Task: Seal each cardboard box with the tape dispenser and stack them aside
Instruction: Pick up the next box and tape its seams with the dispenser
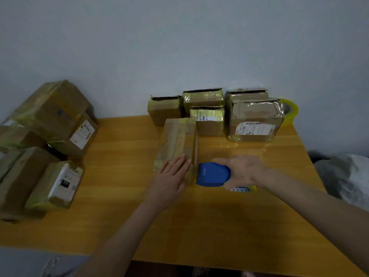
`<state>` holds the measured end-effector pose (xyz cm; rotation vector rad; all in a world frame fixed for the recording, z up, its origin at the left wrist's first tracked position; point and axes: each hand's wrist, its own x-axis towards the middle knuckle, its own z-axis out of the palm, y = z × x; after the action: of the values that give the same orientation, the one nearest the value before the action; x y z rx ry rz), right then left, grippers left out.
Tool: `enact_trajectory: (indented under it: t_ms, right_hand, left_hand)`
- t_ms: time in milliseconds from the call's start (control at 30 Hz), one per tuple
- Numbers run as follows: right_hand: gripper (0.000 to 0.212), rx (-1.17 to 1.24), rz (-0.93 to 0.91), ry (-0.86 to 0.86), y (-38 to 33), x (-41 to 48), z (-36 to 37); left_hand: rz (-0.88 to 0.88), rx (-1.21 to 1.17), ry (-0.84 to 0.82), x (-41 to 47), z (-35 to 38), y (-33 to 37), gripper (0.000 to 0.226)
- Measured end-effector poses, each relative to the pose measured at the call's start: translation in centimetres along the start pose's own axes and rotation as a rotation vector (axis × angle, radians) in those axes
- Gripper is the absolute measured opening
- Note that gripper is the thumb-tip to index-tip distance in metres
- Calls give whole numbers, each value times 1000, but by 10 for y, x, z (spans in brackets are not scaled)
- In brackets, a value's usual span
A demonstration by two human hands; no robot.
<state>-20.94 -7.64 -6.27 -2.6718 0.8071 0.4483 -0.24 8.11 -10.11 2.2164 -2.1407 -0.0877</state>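
left hand lying flat, steadying box | right hand gripping tape dispenser at box's near-right corner | box stretching away

Box mid-table, dispenser right, stack left

**Hidden, cropped and unreadable parts**

The right hand covers the rear of the dispenser, and its tape shows only as a sliver under the palm. In the upper right, a spare roll sits mostly behind a box. The back boxes are partly screened by those in front. The pile at the left and the grey bundle at the right run off the frame edges. The label print is too small to read.
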Motion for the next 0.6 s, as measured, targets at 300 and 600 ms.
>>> enact_trajectory:
  t_ms: [300,600]
  right_hand:
    - [76,-89,42,-125,-24,33,-32]
    - [67,-98,257,-65,-22,27,-23]
  left_hand:
    - [-15,-27,37,2,7,-4,73]
    - [-1,-34,42,-2,1,-4,70]
